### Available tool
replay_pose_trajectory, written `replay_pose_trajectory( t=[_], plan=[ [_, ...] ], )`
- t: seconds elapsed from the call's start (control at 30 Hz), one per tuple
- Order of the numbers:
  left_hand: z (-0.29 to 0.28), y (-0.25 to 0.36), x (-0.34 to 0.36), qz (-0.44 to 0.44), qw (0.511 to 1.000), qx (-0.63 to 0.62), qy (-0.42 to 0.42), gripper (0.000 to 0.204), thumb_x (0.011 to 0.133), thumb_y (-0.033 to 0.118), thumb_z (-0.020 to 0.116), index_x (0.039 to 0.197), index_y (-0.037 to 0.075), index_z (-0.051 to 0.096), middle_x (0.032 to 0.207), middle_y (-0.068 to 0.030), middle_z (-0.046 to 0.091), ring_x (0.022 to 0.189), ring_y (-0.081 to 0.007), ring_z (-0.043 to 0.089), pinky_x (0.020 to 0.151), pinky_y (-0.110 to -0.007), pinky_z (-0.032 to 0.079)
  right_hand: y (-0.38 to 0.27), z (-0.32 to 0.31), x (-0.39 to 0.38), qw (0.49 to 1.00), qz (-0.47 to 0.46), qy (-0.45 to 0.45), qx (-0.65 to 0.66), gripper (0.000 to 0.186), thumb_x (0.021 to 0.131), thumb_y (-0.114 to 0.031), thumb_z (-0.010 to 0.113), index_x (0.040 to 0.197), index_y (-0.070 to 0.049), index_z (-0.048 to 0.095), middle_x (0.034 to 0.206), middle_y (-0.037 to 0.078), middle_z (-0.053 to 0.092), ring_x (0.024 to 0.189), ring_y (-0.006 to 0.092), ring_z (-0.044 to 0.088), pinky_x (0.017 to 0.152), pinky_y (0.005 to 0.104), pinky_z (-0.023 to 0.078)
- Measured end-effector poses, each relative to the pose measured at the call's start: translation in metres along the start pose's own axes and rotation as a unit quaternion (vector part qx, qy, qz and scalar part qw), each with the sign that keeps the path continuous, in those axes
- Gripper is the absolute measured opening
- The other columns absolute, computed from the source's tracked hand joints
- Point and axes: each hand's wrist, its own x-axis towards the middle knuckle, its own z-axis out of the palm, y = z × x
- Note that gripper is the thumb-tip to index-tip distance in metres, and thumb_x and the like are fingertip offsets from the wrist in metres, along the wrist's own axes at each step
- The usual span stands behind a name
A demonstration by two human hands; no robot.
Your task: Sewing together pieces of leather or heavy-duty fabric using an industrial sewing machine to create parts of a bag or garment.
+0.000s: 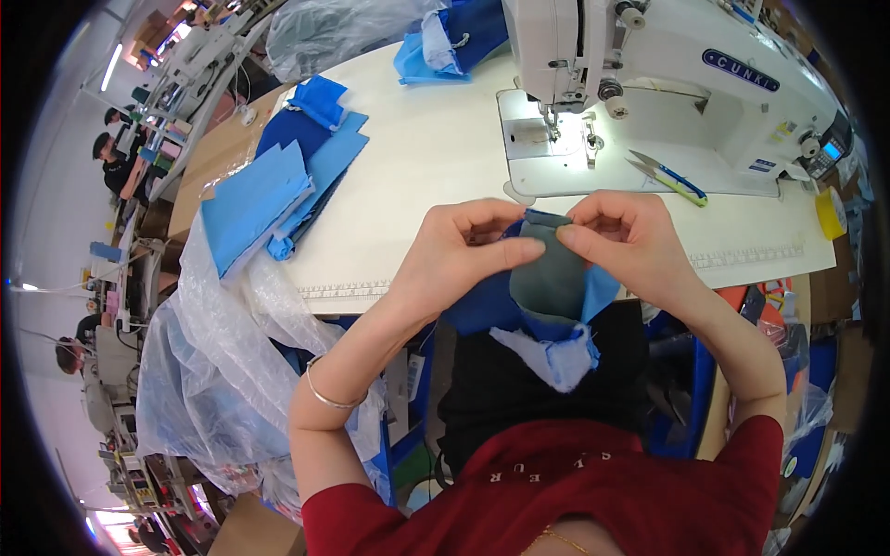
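Observation:
Between my hands, at the table's front edge, hangs a sewn fabric piece (549, 278) with a grey-green face, blue sides and a pale fuzzy lower end. My left hand (473, 246) pinches its top left edge between thumb and fingers. At the top right edge, my right hand (626, 239) pinches the same piece, its thumb on the grey-green face. Both hands are close together, just in front of the sewing machine (565, 65). The fingertips behind the cloth are hidden.
Thread snips (669, 178) lie on the machine bed. Blue fabric pieces (255, 204) are piled at the left, more blue cloth (450, 42) at the back. Plastic sheeting (232, 361) drapes off the left side. Yellow tape (831, 215) stands at the right edge. People (120, 157) sit farther left.

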Motion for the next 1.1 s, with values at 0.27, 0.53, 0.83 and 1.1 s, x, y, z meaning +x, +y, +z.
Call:
replay_pose_trajectory(
  t=[0.27, 0.53, 0.83, 1.1],
  plan=[
    [-0.016, 0.005, -0.018, 0.041, 0.997, 0.049, 0.045, 0.023, 0.085, 0.009, 0.066, 0.103, -0.004, 0.061, 0.089, -0.0038, 0.066, 0.08, -0.0058, 0.057, 0.072, -0.02, 0.046, -0.008, 0.025, 0.003, 0.988, 0.017, 0.032, 0.149, 0.017, 0.089, -0.012, 0.063, 0.094, 0.003, 0.062, 0.079, 0.004, 0.066, 0.067, 0.0062, 0.059, 0.056, 0.02, 0.047],
    [-0.046, 0.086, 0.001, 0.079, 0.916, 0.392, -0.008, 0.015, 0.083, 0.011, 0.06, 0.086, -0.003, 0.063, 0.073, -0.0102, 0.064, 0.07, -0.0133, 0.059, 0.066, -0.029, 0.044, -0.015, 0.054, 0.03, 0.972, -0.001, -0.008, 0.234, 0.018, 0.091, -0.015, 0.059, 0.092, 0.003, 0.059, 0.08, 0.007, 0.065, 0.069, 0.0106, 0.062, 0.055, 0.0236, 0.049],
    [-0.03, -0.017, 0.094, 0.301, 0.725, 0.617, 0.058, 0.016, 0.078, 0.015, 0.063, 0.066, 0.006, 0.06, 0.065, -0.0125, 0.063, 0.066, -0.0266, 0.061, 0.073, -0.037, 0.041, 0.024, -0.005, 0.064, 0.982, 0.176, -0.024, -0.064, 0.018, 0.086, -0.014, 0.062, 0.074, -0.001, 0.064, 0.055, 0.005, 0.058, 0.048, 0.0109, 0.055, 0.041, 0.0229, 0.041],
    [-0.025, -0.027, 0.124, 0.236, 0.84, 0.487, 0.045, 0.009, 0.076, 0.01, 0.069, 0.079, 0.003, 0.064, 0.069, -0.0109, 0.062, 0.068, -0.0291, 0.06, 0.064, -0.037, 0.046, 0.068, -0.031, 0.059, 0.787, -0.304, 0.041, -0.535, 0.028, 0.079, -0.016, 0.069, 0.106, -0.012, 0.063, 0.059, -0.001, 0.046, 0.046, 0.014, 0.052, 0.04, 0.0291, 0.039]
  ],
)
